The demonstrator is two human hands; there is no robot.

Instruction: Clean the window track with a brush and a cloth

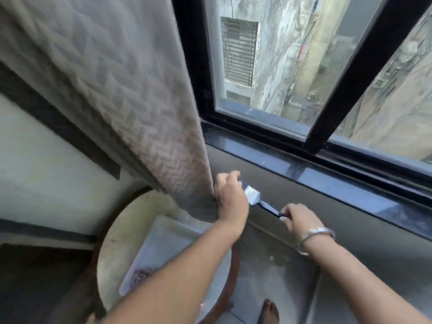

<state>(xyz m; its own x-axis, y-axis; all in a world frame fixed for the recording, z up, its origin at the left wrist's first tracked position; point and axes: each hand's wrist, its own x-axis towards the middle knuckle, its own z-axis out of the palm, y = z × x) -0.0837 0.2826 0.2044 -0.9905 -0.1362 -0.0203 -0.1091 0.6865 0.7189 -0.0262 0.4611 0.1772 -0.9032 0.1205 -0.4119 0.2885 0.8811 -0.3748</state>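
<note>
Both hands hold one flat dark-handled paintbrush with a silver metal ferrule [253, 197] below the black stone sill [327, 181]: right hand [298, 218] pinches the handle end, left hand [230, 195] is closed over the bristle end. Black sliding-window track [268, 134] lies above, untouched; no cloth is identifiable. Judgement: release the left hand, lift the bristles into the channel, sweep one way.

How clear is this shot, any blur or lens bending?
Head view: daylight from the window; wide-angle lens bends its frame; curtain and left hand motion-blurred; brush and right hand somewhat sharper; no strong glare.
</note>
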